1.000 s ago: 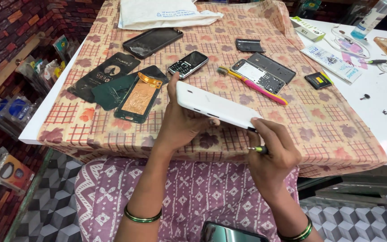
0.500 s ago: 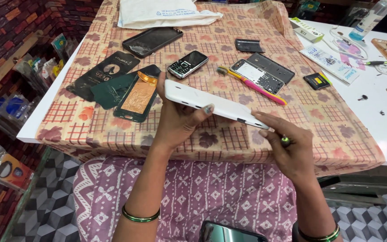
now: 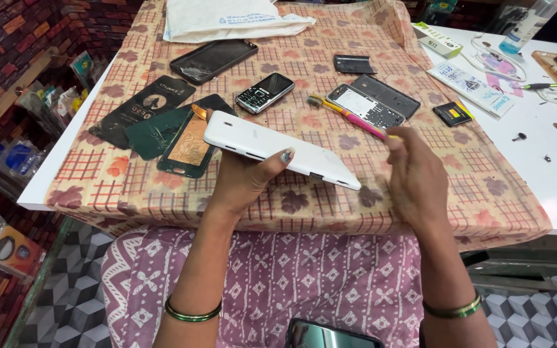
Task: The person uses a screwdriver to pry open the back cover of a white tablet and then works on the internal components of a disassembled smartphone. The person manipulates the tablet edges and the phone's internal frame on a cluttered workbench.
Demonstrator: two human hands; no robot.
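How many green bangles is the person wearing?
2. One green bangle is on the left wrist, below the left hand holding the white tablet. The other green bangle is on the right wrist. None looks hidden.

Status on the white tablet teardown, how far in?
Early. Done: nothing on the tablet itself; other phones and a back cover already lie apart on the cloth. In hand: left hand holds the white tablet back up and tilted, shell closed as far as shown; right hand is beside its lower corner, near the pink brush. Left: opening the shell.
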